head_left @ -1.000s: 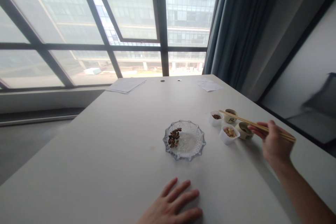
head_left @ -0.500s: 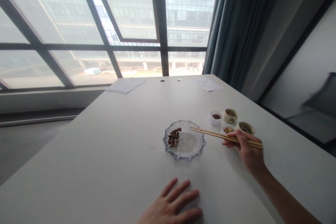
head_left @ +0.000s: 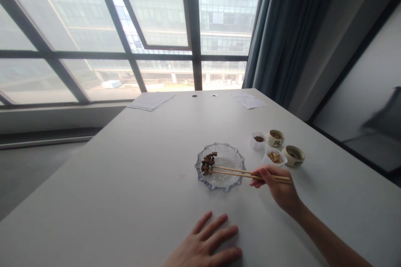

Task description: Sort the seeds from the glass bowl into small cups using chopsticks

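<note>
Now, in the head view, the right hand (head_left: 275,185) has its fingers closed around a pair of chopsticks (head_left: 233,172), reaching across the right rim of the glass plate (head_left: 230,160). The stick tips are slightly parted and meet the right edge of a heap of brown nuts (head_left: 207,163) on the plate's left side; whether they pinch a nut is too small to tell. The left hand (head_left: 208,242) rests palm down on the white table (head_left: 125,175), just below the plate, its fingers spread wide and holding nothing. Right of the plate, beyond the right hand, stand a near tub (head_left: 266,159) of pale pieces, a far tub (head_left: 257,146) of dark brown ones, and two cups beside them. Papers (head_left: 151,101) lie at the table's far end, before the window (head_left: 163,8) and a dark curtain (head_left: 275,29).
</note>
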Demonstrator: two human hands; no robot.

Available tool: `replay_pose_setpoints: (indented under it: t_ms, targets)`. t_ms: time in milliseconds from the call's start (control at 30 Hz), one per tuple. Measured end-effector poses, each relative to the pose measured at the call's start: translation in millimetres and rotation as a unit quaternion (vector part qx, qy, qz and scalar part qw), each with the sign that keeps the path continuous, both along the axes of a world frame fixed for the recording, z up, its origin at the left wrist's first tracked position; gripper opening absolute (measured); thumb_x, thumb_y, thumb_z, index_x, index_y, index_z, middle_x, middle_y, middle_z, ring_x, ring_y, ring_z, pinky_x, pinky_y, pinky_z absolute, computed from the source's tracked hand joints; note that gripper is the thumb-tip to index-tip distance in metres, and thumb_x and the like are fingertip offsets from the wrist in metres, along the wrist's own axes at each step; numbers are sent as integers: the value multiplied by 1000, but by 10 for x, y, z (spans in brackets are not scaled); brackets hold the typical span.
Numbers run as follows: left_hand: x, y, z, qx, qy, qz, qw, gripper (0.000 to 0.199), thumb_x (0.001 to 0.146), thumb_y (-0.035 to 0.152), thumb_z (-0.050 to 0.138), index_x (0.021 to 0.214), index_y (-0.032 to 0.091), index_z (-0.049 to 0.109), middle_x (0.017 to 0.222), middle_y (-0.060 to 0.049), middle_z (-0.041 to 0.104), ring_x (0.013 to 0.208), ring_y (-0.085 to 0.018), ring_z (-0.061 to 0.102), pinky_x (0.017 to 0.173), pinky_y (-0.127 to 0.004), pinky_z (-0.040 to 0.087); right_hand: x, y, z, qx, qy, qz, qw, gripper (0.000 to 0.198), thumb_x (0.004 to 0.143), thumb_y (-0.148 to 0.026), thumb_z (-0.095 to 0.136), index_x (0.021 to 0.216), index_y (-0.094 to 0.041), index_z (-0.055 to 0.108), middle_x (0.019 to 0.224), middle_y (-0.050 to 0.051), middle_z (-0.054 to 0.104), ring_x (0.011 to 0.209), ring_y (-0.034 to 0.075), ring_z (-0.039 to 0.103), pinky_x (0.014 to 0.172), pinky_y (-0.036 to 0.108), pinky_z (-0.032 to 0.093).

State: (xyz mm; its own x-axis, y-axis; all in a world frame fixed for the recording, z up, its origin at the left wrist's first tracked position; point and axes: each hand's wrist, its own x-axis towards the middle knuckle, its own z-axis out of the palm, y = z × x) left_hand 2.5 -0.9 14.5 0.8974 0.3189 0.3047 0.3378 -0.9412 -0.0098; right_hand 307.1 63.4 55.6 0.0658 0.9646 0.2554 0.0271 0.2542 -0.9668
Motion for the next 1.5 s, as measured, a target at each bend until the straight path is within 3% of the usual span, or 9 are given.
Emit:
replay_pose_setpoints:
  t_ms: [300, 567, 800, 1033, 1200, 1300, 1500]
  targets:
    - [-4, 1, -14, 3, 4, 0, 1000, 47, 106, 24, 71, 151, 33, 59, 165, 2, 51, 156, -25, 42, 133, -48, 23, -51, 17, -22, -7, 11, 40, 999, 44, 93, -59, 76, 86, -16, 82, 72, 11, 81, 61, 23, 80, 58, 30, 66]
    - [3, -1, -7, -11, -3, 0, 1000, 46, 105, 23, 73, 149, 32, 61, 163, 0, 53, 155, -25, 45, 133, -48, 23, -49, 44, -99, -50, 66, -8, 997, 53, 87, -66, 79, 85, -14, 83, 79, 16, 83, 73, 32, 84, 59, 34, 71]
    - [0, 7, -28, -18, 0, -1, 1000, 57, 100, 22, 80, 152, 32, 59, 165, 1, 50, 157, -25, 41, 133, -49, 17, -11, 85, -124, -69, 103, -57, 991, 53, 85, -67, 81, 80, -14, 83, 75, 15, 82, 67, 31, 83, 58, 33, 71]
    - [6, -6, -26, -4, -6, 2, 1000, 48, 104, 25, 76, 149, 33, 61, 163, 1, 53, 156, -25, 43, 133, -47, 22, 154, 117, 45, -33, 142, -151, 978, 54, 79, -66, 86, 80, -12, 83, 76, 14, 82, 65, 27, 83, 58, 27, 69]
    - [1, -5, -19, 4, -5, 1, 1000, 45, 105, 25, 73, 148, 33, 61, 162, 1, 54, 154, -25, 45, 132, -47, 26, 487, 216, 186, 36, 183, -283, 941, 54, 81, -63, 85, 78, -10, 78, 69, 12, 80, 63, 24, 82, 60, 25, 68]
    - [0, -3, -15, -1, -1, 0, 1000, 47, 105, 24, 73, 149, 33, 60, 163, 0, 54, 154, -26, 46, 132, -48, 26, 663, 278, 236, 60, 188, -345, 917, 50, 88, -59, 79, 78, -10, 76, 64, 9, 77, 57, 22, 79, 53, 24, 66]
    - [-10, -5, -28, -4, 19, 1, 1000, 47, 107, 25, 70, 151, 33, 59, 165, 2, 50, 155, -27, 44, 132, -50, 27, 756, 312, 265, 67, 189, -370, 907, 39, 93, -46, 74, 77, -10, 74, 63, 10, 75, 50, 17, 74, 50, 19, 63]
